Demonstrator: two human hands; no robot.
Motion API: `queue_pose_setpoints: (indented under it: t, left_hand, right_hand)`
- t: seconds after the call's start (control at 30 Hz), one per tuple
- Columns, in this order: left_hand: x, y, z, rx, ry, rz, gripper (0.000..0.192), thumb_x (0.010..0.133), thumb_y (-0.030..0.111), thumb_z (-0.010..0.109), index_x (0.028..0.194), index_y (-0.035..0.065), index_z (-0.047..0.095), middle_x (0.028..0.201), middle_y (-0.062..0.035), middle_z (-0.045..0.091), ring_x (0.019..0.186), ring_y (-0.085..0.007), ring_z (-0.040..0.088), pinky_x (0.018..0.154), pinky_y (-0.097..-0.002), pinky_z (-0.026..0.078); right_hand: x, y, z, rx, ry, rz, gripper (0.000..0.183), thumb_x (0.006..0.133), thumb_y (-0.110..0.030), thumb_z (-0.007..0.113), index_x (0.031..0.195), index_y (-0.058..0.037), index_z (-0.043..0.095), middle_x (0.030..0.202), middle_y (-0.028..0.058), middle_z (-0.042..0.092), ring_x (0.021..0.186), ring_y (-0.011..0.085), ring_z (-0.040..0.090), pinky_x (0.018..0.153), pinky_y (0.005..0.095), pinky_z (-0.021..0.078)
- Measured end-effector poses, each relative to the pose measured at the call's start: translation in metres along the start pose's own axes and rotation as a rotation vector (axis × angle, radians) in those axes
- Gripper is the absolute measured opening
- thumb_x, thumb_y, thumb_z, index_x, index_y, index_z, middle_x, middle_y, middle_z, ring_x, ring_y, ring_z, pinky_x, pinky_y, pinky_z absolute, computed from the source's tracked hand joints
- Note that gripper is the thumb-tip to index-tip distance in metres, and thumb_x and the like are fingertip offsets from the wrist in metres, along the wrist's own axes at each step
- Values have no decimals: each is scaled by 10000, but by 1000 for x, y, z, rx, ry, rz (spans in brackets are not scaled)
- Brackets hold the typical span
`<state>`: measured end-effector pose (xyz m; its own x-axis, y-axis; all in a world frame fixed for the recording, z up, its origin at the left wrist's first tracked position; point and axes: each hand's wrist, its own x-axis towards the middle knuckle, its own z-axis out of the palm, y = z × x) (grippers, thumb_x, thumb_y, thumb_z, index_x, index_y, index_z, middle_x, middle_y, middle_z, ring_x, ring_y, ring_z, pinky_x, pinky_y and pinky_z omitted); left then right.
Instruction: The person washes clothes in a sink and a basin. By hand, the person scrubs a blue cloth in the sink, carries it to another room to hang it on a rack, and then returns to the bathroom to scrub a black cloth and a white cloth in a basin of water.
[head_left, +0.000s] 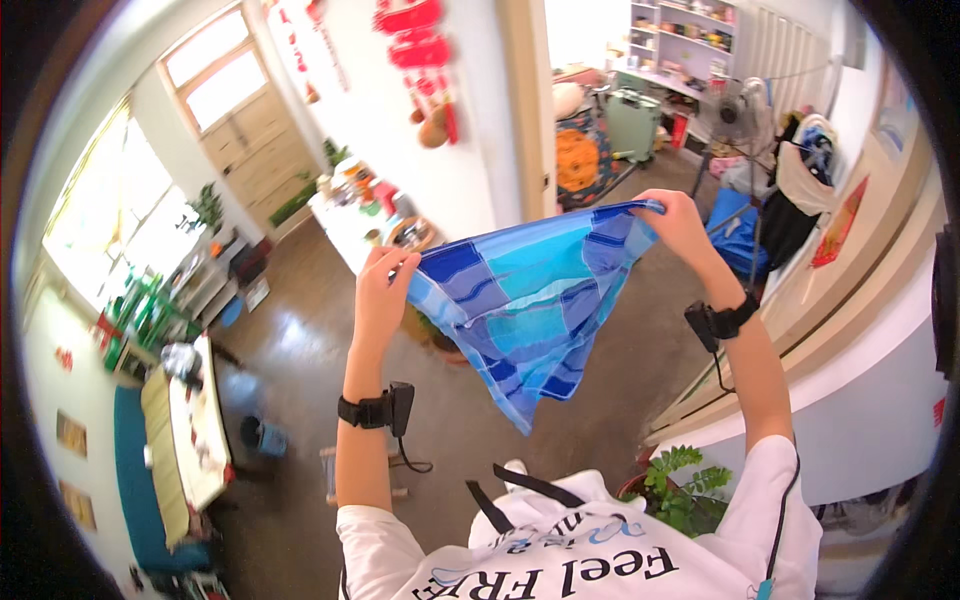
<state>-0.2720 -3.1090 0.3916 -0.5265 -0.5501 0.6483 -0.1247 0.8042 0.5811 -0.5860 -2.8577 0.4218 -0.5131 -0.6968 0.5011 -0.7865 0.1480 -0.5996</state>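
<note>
A thin blue cloth (529, 300) in a block pattern of dark, light and turquoise squares is stretched between my raised hands. Its top edge runs taut from one hand to the other, and the rest hangs down to a point, like a triangle. My left hand (386, 281) pinches the corner on the left between thumb and fingers. Higher up on the right, my right hand (671, 221) grips the other corner. Each wrist wears a black strap with a small device and a cable.
A white table (337, 244) with jars and a basket stands beyond my left hand. A potted plant (686, 487) is near my right side. A standing fan (731, 116) and a green suitcase (632, 124) are at the upper right; a long covered table (199, 435) is at the left.
</note>
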Motion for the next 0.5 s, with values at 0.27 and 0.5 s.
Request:
queue_pose_setpoints:
  t: [0.27, 0.5]
  left_hand:
    - [109, -8, 132, -453, -298, -117, 215, 901, 179, 546, 808, -15, 563, 611, 13, 427, 591, -49, 386, 527, -235, 327]
    - [190, -1, 276, -523, -348, -35, 228, 909, 203, 526, 862, -10, 593, 689, -14, 538, 665, -72, 462, 618, -232, 393]
  right_hand:
    - [-1, 62, -72, 641, -8, 484, 164, 859, -146, 588, 959, -23, 631, 877, -7, 640, 785, 63, 579, 692, 225, 457]
    - [22, 145, -107, 834, 263, 537, 185, 877, -146, 585, 1013, -24, 615, 929, 19, 647, 784, 83, 607, 689, 245, 493]
